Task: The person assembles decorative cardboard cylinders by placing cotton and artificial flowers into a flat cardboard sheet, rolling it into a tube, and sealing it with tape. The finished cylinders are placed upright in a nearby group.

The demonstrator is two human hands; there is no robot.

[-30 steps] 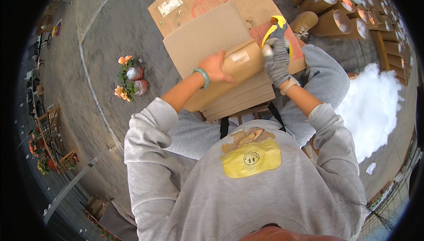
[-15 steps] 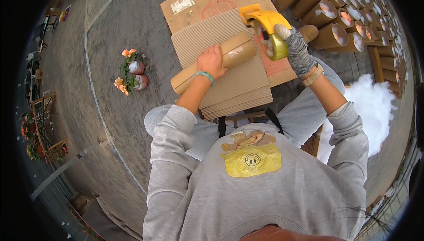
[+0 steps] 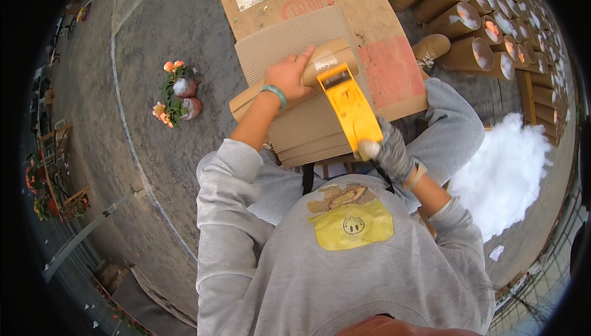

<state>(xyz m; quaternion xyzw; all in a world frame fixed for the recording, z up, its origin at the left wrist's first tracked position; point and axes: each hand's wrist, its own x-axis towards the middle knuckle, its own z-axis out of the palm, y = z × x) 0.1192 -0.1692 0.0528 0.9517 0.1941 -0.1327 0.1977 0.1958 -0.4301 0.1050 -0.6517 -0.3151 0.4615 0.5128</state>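
Left hand (image 3: 287, 81), fingers curved over, holds cardboard roll (image 3: 316, 70), slanting up rightward; right hand (image 3: 394, 151), fingers wrapped round tape dispenser (image 3: 352, 108), nearer roll's right end.

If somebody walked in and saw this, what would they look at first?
Probably the bright yellow tape dispenser in the gloved right hand, near the middle, close by the cardboard roll that the bare left hand holds. Next might be the fluffy white pile at the right, and the crowd of brown cardboard tubes at the upper right.
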